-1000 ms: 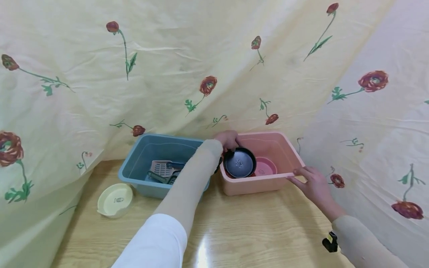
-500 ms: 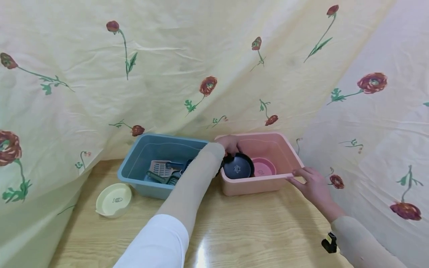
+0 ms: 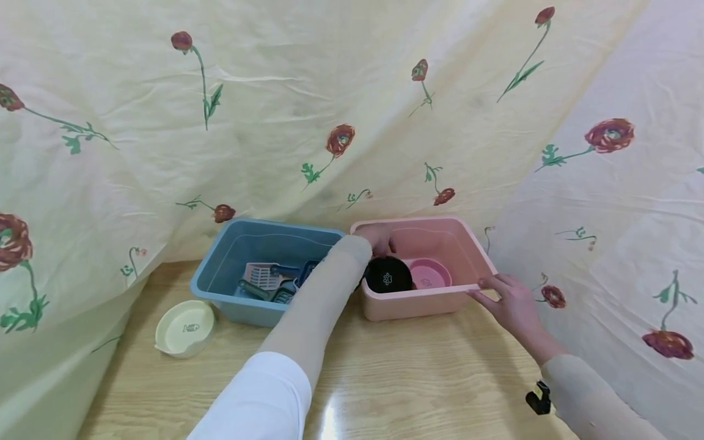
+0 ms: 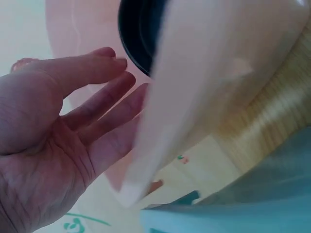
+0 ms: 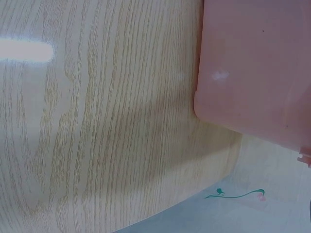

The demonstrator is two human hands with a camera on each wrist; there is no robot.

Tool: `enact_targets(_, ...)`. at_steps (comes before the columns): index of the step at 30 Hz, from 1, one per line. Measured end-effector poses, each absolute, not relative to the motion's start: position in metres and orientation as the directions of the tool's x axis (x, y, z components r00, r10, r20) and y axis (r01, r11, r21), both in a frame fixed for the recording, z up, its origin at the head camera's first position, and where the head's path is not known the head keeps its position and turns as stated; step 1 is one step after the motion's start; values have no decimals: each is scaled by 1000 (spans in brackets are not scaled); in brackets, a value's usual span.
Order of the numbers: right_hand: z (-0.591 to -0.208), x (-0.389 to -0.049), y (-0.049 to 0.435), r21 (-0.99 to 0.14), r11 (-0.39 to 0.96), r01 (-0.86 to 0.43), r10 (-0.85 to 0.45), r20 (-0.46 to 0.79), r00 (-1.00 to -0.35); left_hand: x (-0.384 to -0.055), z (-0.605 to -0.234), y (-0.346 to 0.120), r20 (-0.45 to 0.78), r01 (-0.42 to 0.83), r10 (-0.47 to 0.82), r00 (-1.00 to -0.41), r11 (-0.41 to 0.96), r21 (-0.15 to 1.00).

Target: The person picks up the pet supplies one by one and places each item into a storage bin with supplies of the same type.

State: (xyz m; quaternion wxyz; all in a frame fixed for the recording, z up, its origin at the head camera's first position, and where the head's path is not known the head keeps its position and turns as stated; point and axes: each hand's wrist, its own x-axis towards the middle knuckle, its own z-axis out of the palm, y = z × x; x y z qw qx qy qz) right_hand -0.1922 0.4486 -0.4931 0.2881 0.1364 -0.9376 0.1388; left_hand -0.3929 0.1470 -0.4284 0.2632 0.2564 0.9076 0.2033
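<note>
My left hand reaches over the left side of the pink plastic bin. Just below its fingers, a black bowl with a paw print sits inside the bin, left of a smaller pink bowl. In the left wrist view, relaxed fingers and thumb are spread beside the black bowl, partly hidden by the bin wall. My right hand pinches the bin's front right rim between thumb and fingers; the right wrist view shows only the bin's outer wall.
A blue bin at left holds a slotted litter scoop, a green-handled scoop and other dark blue items. A cream bowl with a fish print sits on the wooden table. Flowered cloth hangs behind.
The black bowl has gone down and slightly left into the pink bin, and my left hand has let go of it. My right hand keeps its hold on the rim.
</note>
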Motion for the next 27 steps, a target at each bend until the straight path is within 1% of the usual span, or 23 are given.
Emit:
enact_targets(4, -494, -194, 447, -178, 919, -353, -187, 592, -784, -389, -416, 142, -412, 238, 529, -742, 783, 575)
enact_targets(9, -494, -195, 447, -189, 909, -371, -192, 600, -777, -384, -396, 133, -466, 154, 478, -745, 802, 577)
enact_targets(12, -495, -195, 448, -198, 905, -376, -190, 603, -775, -380, -380, 125, -475, 176, 497, -726, 802, 570)
enact_targets(15, -496, -196, 448, -205, 904, -375, -187, 599, -779, -377, -359, 112, -472, 237, 544, -694, 791, 564)
enact_targets(18, -496, -196, 446, -209, 907, -364, -180, 590, -787, -371, -336, 94, -465, 299, 596, -655, 769, 565)
enact_targets(21, -495, -196, 445, -220, 911, -348, -166, 577, -799, -362, -313, 68, -441, 354, 641, -629, 740, 572)
enact_targets(23, -496, -197, 445, -221, 910, -351, -165, 584, -795, -355, -300, 48, -418, 380, 662, -623, 722, 578)
enact_targets(27, -499, -198, 447, -211, 901, -378, -178, 615, -768, -343, -284, 7, -399, 366, 664, -633, 710, 601)
